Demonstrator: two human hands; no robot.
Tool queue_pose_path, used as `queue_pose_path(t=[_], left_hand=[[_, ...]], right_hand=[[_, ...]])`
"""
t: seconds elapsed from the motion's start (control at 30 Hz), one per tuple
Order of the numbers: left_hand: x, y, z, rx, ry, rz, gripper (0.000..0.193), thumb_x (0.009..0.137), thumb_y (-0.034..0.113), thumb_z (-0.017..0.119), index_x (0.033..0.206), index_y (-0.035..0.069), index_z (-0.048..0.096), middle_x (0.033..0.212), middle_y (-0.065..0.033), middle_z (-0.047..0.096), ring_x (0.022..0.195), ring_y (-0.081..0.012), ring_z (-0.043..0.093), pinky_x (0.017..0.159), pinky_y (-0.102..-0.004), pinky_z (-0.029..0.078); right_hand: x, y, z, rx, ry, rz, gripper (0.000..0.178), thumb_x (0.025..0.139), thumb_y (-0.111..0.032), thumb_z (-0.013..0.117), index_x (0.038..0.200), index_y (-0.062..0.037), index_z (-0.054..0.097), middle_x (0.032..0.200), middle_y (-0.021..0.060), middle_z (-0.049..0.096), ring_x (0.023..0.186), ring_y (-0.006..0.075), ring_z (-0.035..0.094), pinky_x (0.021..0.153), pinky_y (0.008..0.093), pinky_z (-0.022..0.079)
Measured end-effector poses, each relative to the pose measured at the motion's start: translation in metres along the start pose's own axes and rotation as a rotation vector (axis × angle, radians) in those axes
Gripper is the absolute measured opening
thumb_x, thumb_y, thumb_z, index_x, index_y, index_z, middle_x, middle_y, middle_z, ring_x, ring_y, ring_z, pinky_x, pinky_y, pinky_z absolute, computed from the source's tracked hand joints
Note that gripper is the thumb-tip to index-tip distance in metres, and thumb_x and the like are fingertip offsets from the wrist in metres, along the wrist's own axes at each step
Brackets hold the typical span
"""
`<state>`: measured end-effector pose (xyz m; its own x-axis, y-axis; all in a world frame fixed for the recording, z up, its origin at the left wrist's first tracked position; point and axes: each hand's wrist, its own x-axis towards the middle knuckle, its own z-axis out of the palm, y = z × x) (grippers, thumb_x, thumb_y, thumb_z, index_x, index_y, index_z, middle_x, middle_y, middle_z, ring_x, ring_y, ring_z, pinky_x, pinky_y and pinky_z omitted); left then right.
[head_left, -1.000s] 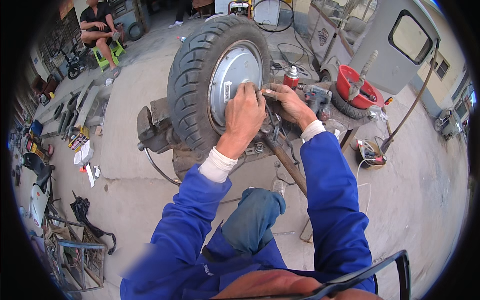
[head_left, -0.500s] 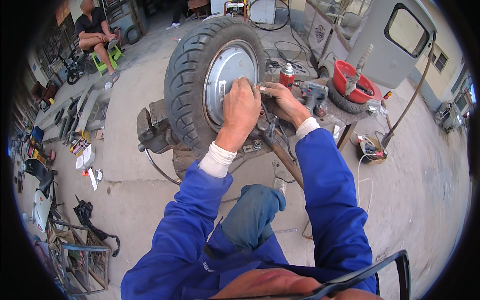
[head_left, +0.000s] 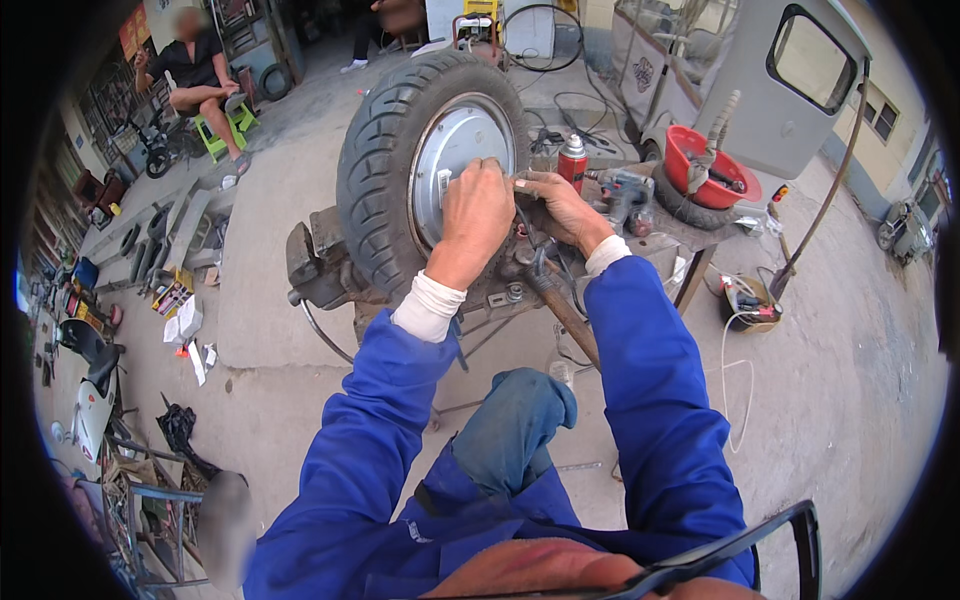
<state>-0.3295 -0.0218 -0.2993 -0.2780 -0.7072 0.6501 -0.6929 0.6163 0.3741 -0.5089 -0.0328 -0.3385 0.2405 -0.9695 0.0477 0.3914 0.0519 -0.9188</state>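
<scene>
A wheel with a treaded black tyre (head_left: 375, 160) and a silver hub motor (head_left: 462, 140) stands upright on the bench. My left hand (head_left: 474, 215) is closed in front of the hub, its fingertips bent around something hidden. Close beside it, my right hand (head_left: 562, 207) pinches with thumb and forefinger near the hub's middle. A black cable (head_left: 528, 222) runs down from between the fingers; its end is covered by them. Below the hands lies a hammer with a wooden handle (head_left: 572, 328). Next to it on the bench is a small metal fitting with a nut (head_left: 515, 293).
A bench vise (head_left: 318, 258) sits left of the wheel. To the right are a red spray can (head_left: 571, 160), a cordless drill (head_left: 626, 196) and a red basin (head_left: 700, 168) on a small tyre. A wooden pole (head_left: 830, 190) leans further right. Someone sits on a green stool (head_left: 225, 130).
The view has shifted slightly, so the wheel and bench appear a little to the right and lower. Both hands stay closed together at the hub. The seated person has raised a hand.
</scene>
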Motion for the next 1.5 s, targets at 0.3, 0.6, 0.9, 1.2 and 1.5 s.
queue_pose_path(t=[0.3, 0.6, 0.9, 1.2, 1.5], left_hand=[[0.002, 0.000, 0.002, 0.026, -0.027, -0.066, 0.022, 0.100, 0.016, 0.070, 0.101, -0.006, 0.069, 0.103, -0.0290, 0.074, 0.094, -0.0505, 0.073, 0.083, -0.0562, 0.059], [-0.023, 0.000, -0.010, -0.116, 0.027, -0.071, 0.019, 0.100, 0.013, 0.070, 0.099, -0.006, 0.070, 0.101, -0.0280, 0.075, 0.092, -0.0489, 0.073, 0.081, -0.0553, 0.057], [-0.032, 0.004, -0.006, -0.146, 0.026, -0.186, 0.022, 0.102, 0.015, 0.067, 0.100, -0.006, 0.072, 0.089, -0.0293, 0.074, 0.086, -0.0503, 0.072, 0.077, -0.0553, 0.056], [-0.035, -0.001, 0.011, -0.122, 0.094, -0.130, 0.020, 0.104, 0.014, 0.065, 0.105, -0.005, 0.064, 0.097, -0.0306, 0.073, 0.087, -0.0521, 0.071, 0.075, -0.0580, 0.056], [-0.039, 0.000, 0.002, -0.134, 0.138, 0.014, 0.024, 0.093, 0.002, 0.071, 0.116, -0.002, 0.065, 0.122, -0.0279, 0.067, 0.108, -0.0479, 0.068, 0.087, -0.0541, 0.056]], right_hand=[[0.016, 0.011, -0.019, 0.052, -0.106, 0.028, 0.027, 0.108, -0.018, 0.064, 0.124, 0.0032, 0.070, 0.111, 0.0095, 0.074, 0.095, 0.0193, 0.072, 0.076, 0.0368, 0.060], [0.004, 0.031, 0.015, -0.027, 0.065, 0.058, 0.022, 0.108, -0.024, 0.067, 0.117, -0.0044, 0.072, 0.097, 0.0048, 0.074, 0.081, 0.0164, 0.071, 0.064, 0.0309, 0.058], [-0.014, 0.005, 0.002, 0.041, -0.077, 0.010, 0.034, 0.108, -0.006, 0.055, 0.139, 0.0065, 0.062, 0.122, 0.0140, 0.073, 0.098, 0.0208, 0.074, 0.082, 0.0372, 0.062], [-0.053, -0.002, 0.038, -0.515, 0.197, -0.215, 0.051, 0.101, -0.013, 0.075, 0.144, 0.0032, 0.055, 0.111, 0.0175, 0.075, 0.084, 0.0266, 0.075, 0.072, 0.0387, 0.059], [-0.048, 0.005, 0.058, -1.303, 0.486, -0.685, 0.024, 0.098, -0.010, 0.072, 0.115, 0.0072, 0.069, 0.097, 0.0310, 0.072, 0.092, 0.0525, 0.070, 0.080, 0.0518, 0.056]])
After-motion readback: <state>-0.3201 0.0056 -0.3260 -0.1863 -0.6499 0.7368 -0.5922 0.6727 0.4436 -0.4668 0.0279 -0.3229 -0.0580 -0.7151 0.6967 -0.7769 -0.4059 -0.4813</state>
